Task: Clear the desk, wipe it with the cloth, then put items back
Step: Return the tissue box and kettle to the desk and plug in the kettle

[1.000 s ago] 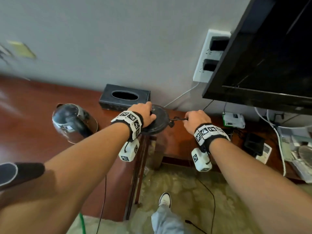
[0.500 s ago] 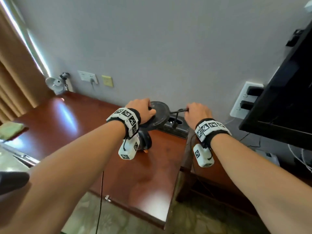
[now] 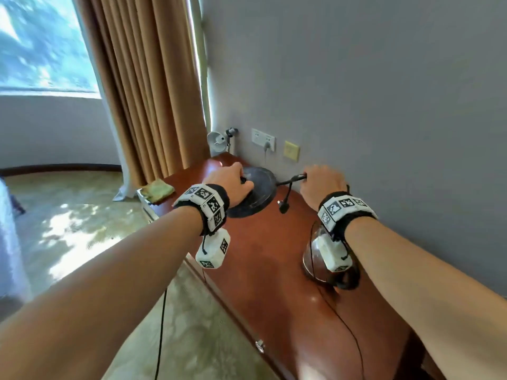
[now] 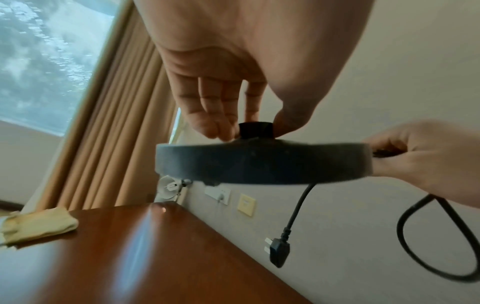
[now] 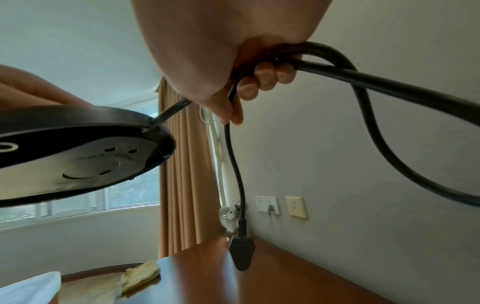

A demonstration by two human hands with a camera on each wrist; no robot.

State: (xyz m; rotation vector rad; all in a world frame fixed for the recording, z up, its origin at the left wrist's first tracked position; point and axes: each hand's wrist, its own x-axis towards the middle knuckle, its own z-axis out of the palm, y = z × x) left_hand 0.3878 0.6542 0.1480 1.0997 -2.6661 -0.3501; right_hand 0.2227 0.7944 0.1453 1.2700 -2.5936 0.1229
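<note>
**Kettle base comes back over the desk, plug swinging**

Head view: the left hand (image 3: pixel 233 182) pinches the kettle base (image 3: pixel 255 193) above the desk (image 3: pixel 274 270); the kettle (image 3: pixel 315 256) stands nearer. A second ago both hands were over the side cabinet by the television.

Left wrist: fingers (image 4: pixel 207 115) and thumb clamp the centre knob; that narrow grip could let the base tip.

Right wrist: the right hand (image 5: pixel 249 82) is curled round the looped cord (image 5: pixel 389 86); the dangling plug (image 5: pixel 242 253) may strike the wood. The cloth (image 5: pixel 141 273) lies at the far end.
</note>
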